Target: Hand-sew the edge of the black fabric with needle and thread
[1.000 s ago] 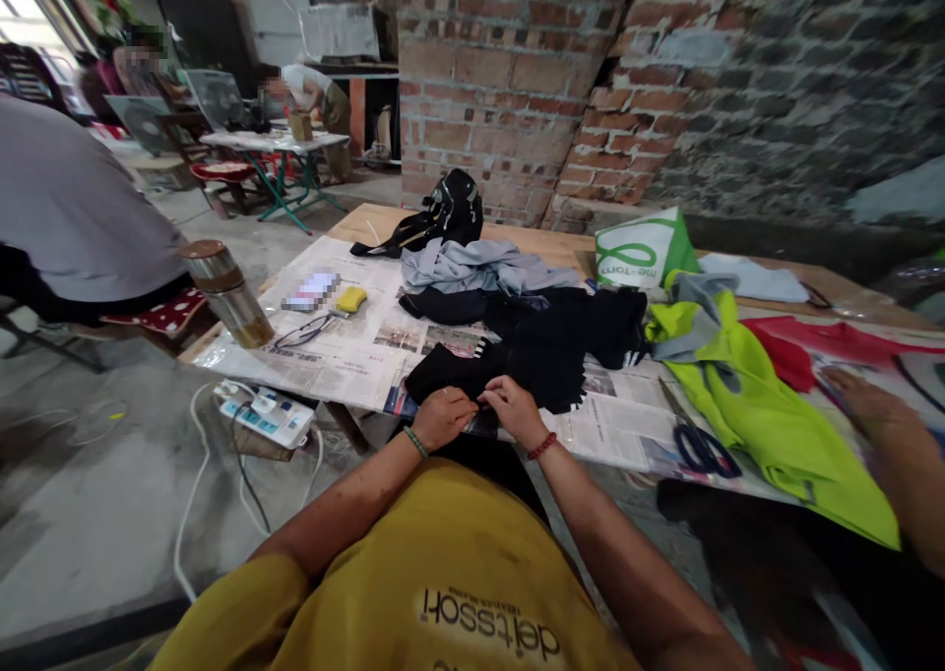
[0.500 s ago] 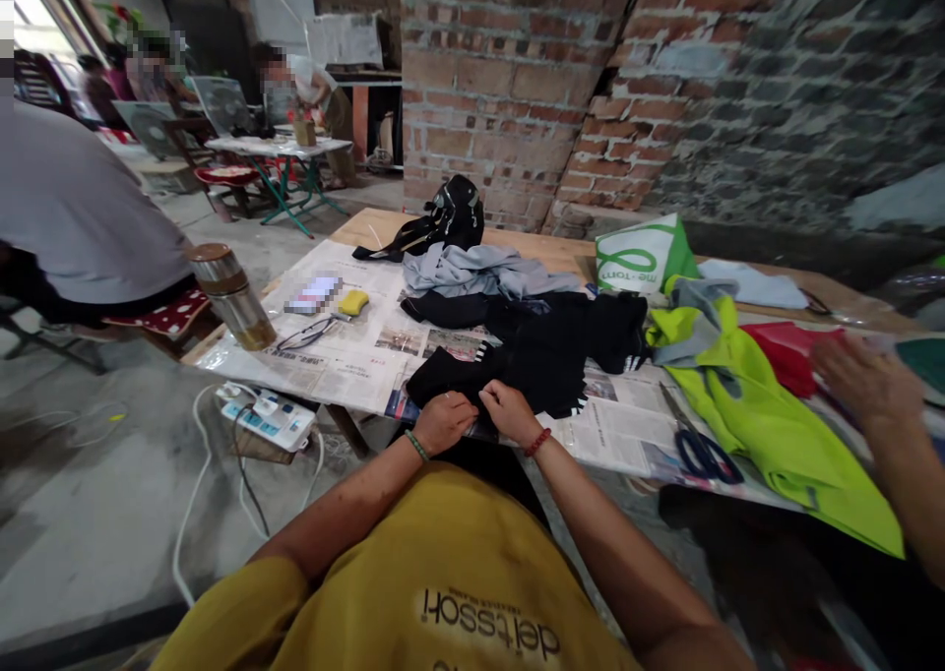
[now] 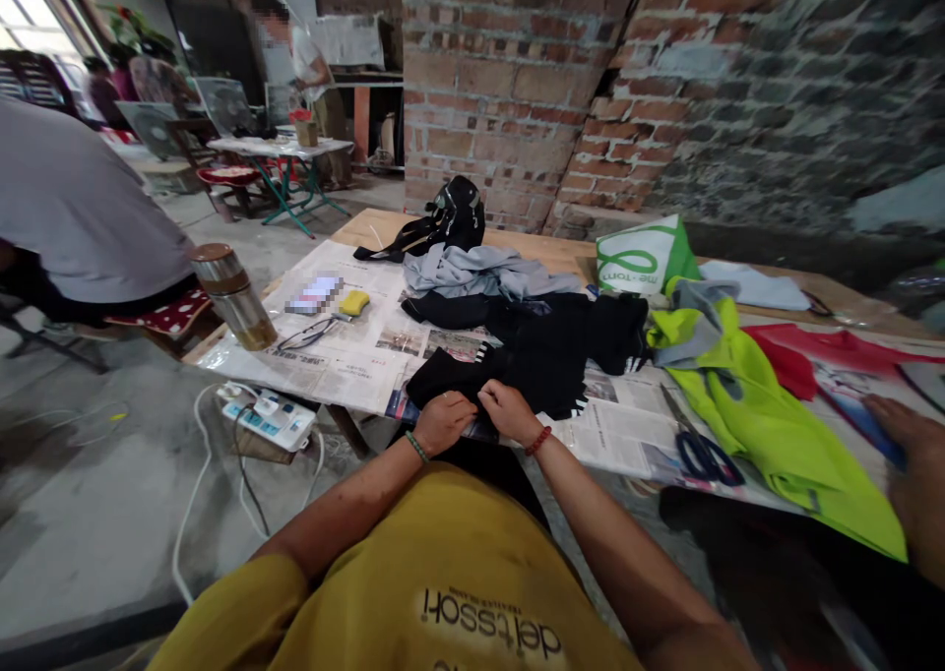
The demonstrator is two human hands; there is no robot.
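Note:
A black garment with white stripes (image 3: 542, 351) is spread over newspaper at the table's front edge. My left hand (image 3: 446, 422), with a green bead bracelet, is closed on its near edge, fingers pinched together. Close beside it my right hand (image 3: 509, 413), wearing a red bracelet, is also closed at the fabric, thumb and finger pressed together. Anything small between the fingertips is hidden. Blue-handled scissors (image 3: 705, 453) lie to the right of my hands.
A steel flask (image 3: 236, 302), phone (image 3: 315, 294), yellow sponge-like block (image 3: 353, 303) and glasses (image 3: 306, 334) are at left. Grey cloth (image 3: 479, 273) and a black bag (image 3: 458, 213) lie behind. At right are a neon-yellow garment (image 3: 768, 405) and a co-worker's hand (image 3: 905, 425). A power strip (image 3: 270, 420) hangs below.
My hands stay almost still on the black garment. The co-worker's hand at right has moved down, and the red-and-white shirt there now lies spread out. A person in the background has straightened up.

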